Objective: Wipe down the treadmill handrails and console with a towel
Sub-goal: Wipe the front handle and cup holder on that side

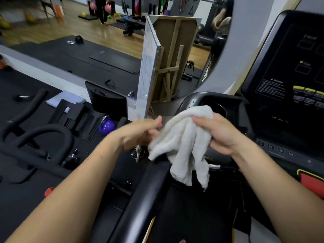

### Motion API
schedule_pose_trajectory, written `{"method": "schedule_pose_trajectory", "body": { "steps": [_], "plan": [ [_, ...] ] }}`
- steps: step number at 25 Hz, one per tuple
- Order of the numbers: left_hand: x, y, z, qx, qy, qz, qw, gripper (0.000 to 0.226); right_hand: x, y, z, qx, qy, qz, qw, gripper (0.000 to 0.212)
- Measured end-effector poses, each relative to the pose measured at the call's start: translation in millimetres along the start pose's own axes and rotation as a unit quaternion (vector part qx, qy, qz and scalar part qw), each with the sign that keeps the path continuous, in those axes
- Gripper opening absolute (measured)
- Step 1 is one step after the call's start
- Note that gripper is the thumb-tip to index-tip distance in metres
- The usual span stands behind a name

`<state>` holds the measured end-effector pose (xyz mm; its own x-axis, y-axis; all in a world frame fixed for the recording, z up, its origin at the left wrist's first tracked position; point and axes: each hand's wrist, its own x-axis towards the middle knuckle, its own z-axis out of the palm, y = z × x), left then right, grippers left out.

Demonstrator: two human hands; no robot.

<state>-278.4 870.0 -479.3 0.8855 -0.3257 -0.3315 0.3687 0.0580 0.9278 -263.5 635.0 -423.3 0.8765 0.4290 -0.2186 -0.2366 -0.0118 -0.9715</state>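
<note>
Terry cloth, pale grey and nubbly, makes up the one towel point(184, 141), bunched in folds above the near-left handrail point(140, 199), a smooth, rounded black bar running from near to far. Two hands hold it: the right hand point(220, 134) grips the upper right of the bundle with fingers curled round the cloth, while the left hand point(142, 132), blurred, pinches its left edge. Loose ends hang down over the rail. Right of the towel stands the glossy black console point(287, 81) with rows of small buttons, and a round cup holder point(217, 106) lies just beyond the cloth. To the left are one purple kettlebell point(106, 126), an exercise bike's curved padded handlebars point(43, 135), and a wooden easel point(168, 67) before a mirror.
</note>
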Motion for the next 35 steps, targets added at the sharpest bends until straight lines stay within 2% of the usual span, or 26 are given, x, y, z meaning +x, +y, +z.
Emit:
{"method": "schedule_pose_trajectory", "body": {
  "steps": [2, 5, 7, 9, 11, 12, 14, 16, 18, 19, 21, 22, 23, 24, 25, 26, 27, 28, 29, 30, 31, 32, 33, 34, 35],
  "plan": [
    [-0.2, -22.9, 9.1, -0.026, -0.024, -0.037, 0.999, 0.079, -0.7, -8.2, -5.5, 0.094, -0.002, 0.010, 0.996, 0.038],
    [4.1, -39.4, 25.0, -0.069, 0.047, 0.002, 0.997, 0.087, 0.6, -15.4, -6.7, 0.169, -0.016, 0.034, 0.985, 0.051],
    [4.0, -45.3, 33.7, -0.144, -0.008, 0.010, 0.990, 0.095, 0.7, -18.5, -6.2, 0.214, -0.017, 0.034, 0.976, 0.046],
    [-2.0, -41.6, 48.9, -0.222, -0.079, 0.027, 0.971, 0.069, 1.5, -18.7, -6.3, 0.225, -0.014, 0.035, 0.974, 0.042],
    [-6.4, -36.1, 51.8, -0.311, -0.090, 0.044, 0.945, 0.049, 2.2, -17.0, -8.3, 0.175, -0.008, 0.041, 0.984, 0.041],
    [-6.2, -33.5, 46.9, -0.338, -0.068, 0.068, 0.936, 0.041, 3.1, -15.0, -11.9, 0.113, 0.017, 0.033, 0.993, 0.035],
    [-5.3, -31.3, 28.3, -0.342, 0.030, 0.113, 0.932, 0.037, 2.2, -11.0, -23.5, -0.066, 0.114, 0.014, 0.991, 0.018],
    [-8.6, -26.9, 9.4, -0.326, 0.143, 0.122, 0.927, 0.040, -0.3, -5.6, -36.4, -0.188, 0.172, 0.055, 0.966, 0.013],
    [-12.9, -20.8, -2.4, -0.286, 0.216, 0.153, 0.921, 0.035, -2.3, -0.8, -46.6, -0.199, 0.192, 0.096, 0.956, 0.025],
    [-15.3, -18.0, -6.2, -0.251, 0.235, 0.166, 0.924, 0.034, -3.8, -0.2, -51.7, -0.173, 0.203, 0.088, 0.960, 0.036],
    [-22.1, -12.3, -14.7, -0.127, 0.263, 0.183, 0.939, 0.033, -6.9, -3.5, -61.5, -0.079, 0.195, 0.028, 0.977, 0.053],
    [-25.7, -10.8, -19.8, -0.029, 0.277, 0.184, 0.943, 0.034, -10.7, -4.2, -62.1, -0.057, 0.158, 0.007, 0.986, 0.054],
    [-28.1, -10.7, -25.4, 0.079, 0.285, 0.176, 0.939, 0.035, -14.8, -2.6, -62.1, -0.093, 0.116, 0.007, 0.989, 0.052],
    [-29.6, -10.2, -29.8, 0.184, 0.290, 0.163, 0.925, 0.035, -15.9, 2.8, -64.2, -0.204, 0.087, 0.021, 0.975, 0.050],
    [-30.3, -8.4, -32.7, 0.281, 0.297, 0.152, 0.900, 0.032, -16.1, 8.4, -64.9, -0.356, 0.073, 0.041, 0.931, 0.045],
    [-30.5, -6.1, -35.0, 0.360, 0.304, 0.152, 0.869, 0.026, -15.4, 12.2, -67.2, -0.489, 0.084, 0.056, 0.867, 0.039],
    [-29.9, -4.1, -38.2, 0.409, 0.307, 0.162, 0.844, 0.017, -14.8, 9.5, -68.4, -0.574, 0.102, 0.047, 0.811, 0.030],
    [-30.5, -1.6, -42.1, 0.421, 0.306, 0.177, 0.836, 0.008, -13.4, 2.8, -69.1, -0.606, 0.133, 0.016, 0.784, 0.020],
    [-32.5, 0.9, -46.0, 0.388, 0.290, 0.199, 0.852, 0.004, -10.1, -4.3, -71.8, -0.595, 0.162, -0.027, 0.787, 0.012],
    [-36.2, 5.4, -48.2, 0.304, 0.263, 0.224, 0.888, 0.011, -7.7, -13.6, -72.5, -0.528, 0.188, -0.062, 0.826, 0.007],
    [-40.1, 11.1, -48.3, 0.181, 0.229, 0.246, 0.924, 0.016, -5.0, -21.2, -71.3, -0.417, 0.205, -0.076, 0.882, 0.009],
    [-42.4, 17.2, -44.7, 0.063, 0.200, 0.250, 0.945, 0.019, -2.9, -27.6, -64.6, -0.307, 0.210, -0.078, 0.925, 0.012],
    [-43.5, 23.7, -36.5, -0.028, 0.188, 0.239, 0.952, 0.019, 1.4, -31.7, -58.1, -0.231, 0.233, -0.077, 0.941, 0.014],
    [-41.0, 28.1, -27.0, -0.084, 0.200, 0.217, 0.952, 0.018, 7.1, -35.0, -54.0, -0.219, 0.275, -0.082, 0.933, 0.019],
    [-37.8, 31.9, -16.5, -0.123, 0.216, 0.194, 0.949, 0.017, 9.6, -39.3, -47.7, -0.268, 0.325, -0.089, 0.902, 0.024]
  ]
}}
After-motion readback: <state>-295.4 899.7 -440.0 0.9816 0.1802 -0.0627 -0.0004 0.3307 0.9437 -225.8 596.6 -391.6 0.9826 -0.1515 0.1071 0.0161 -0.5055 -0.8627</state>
